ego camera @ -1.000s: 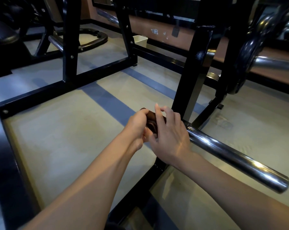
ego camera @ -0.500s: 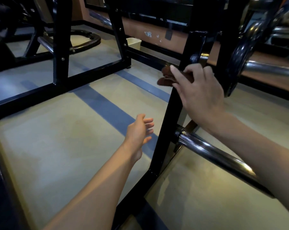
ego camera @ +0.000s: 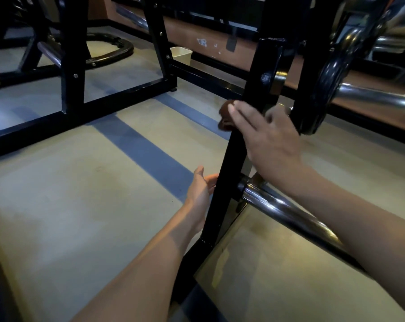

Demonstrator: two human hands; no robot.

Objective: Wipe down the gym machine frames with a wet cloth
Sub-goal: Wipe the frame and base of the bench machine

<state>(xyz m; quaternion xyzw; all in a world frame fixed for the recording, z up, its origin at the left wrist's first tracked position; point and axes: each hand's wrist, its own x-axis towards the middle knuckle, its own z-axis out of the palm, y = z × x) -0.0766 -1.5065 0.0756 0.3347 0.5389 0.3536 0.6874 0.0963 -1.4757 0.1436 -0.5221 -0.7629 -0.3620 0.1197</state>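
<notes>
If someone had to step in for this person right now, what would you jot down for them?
Right hand: presses the brown cloth against the black slanted upright, fingers wrapped round cloth and post.
Left hand: open, empty, beside the same upright lower down; whether it touches is unclear.
Chrome bar sticks out from the upright below the right hand.
Done: cannot tell which parts are already wiped.
Left: run the cloth along this upright, then the base rail and the other black frame behind.

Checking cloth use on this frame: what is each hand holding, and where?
The right hand holds the brown cloth against the black upright; the exact grip is hidden. The left hand holds nothing.
</notes>
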